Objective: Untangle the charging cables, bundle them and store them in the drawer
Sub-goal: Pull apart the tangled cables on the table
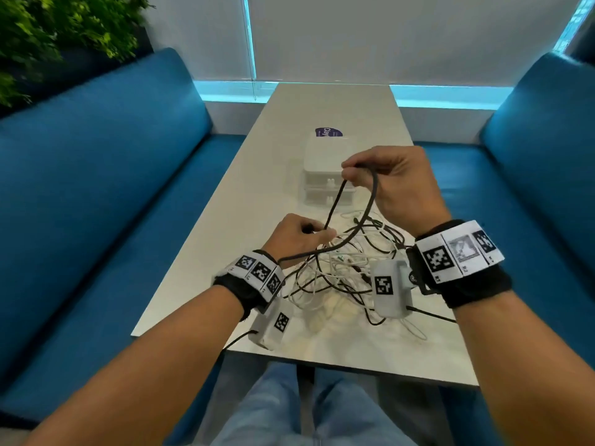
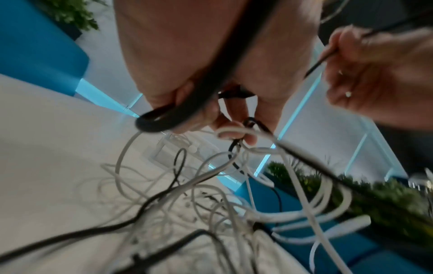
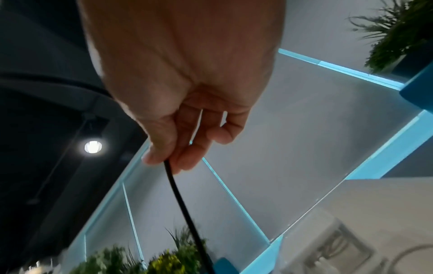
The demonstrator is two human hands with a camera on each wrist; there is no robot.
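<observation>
Bare forearms, black wristbands with black-and-white coded tags, white camera boxes beneath, light blue jeans

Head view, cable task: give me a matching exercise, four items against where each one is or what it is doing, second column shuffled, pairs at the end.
Items
1. right hand
2. left hand
3. cable tangle
4. drawer unit

States
A. lies on the table between the wrists
B. pinches the black cable low, beside the tangle
C. stands beyond the tangle, drawers closed
D. holds the black cable's loop raised

Pairs: 1-D, 2-B, 3-A, 4-C
</observation>
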